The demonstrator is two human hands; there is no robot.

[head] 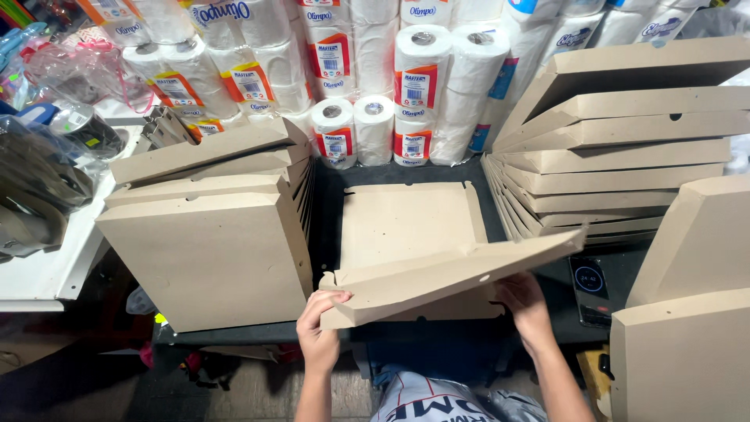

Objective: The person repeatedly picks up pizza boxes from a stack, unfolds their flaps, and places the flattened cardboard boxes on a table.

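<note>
Left hand (319, 332): clamped on the front-left corner of the flap (449, 275).
Right hand (525, 306): tucked under the flap; grip cannot be told.
Box (402, 223): flat on the dark table (332, 187), half-folded.
Step judged: front wall being raised; side tabs to be tucked next.
Stacks (207, 242): folded boxes at 2 sides.
Far: paper rolls (422, 78).

A flat cardboard box blank (402, 223) lies in the middle of the dark table (625, 270), its near flap (449, 277) raised between the left hand (319, 332) and the right hand (525, 306). Left of it stands a stack of folded boxes (207, 234); right of it another stack (617, 156) leans, with two more boxes (687, 312) nearer. Behind the blank stand paper rolls (414, 86). A phone (590, 289), probably, lies just right of the right hand.
</note>
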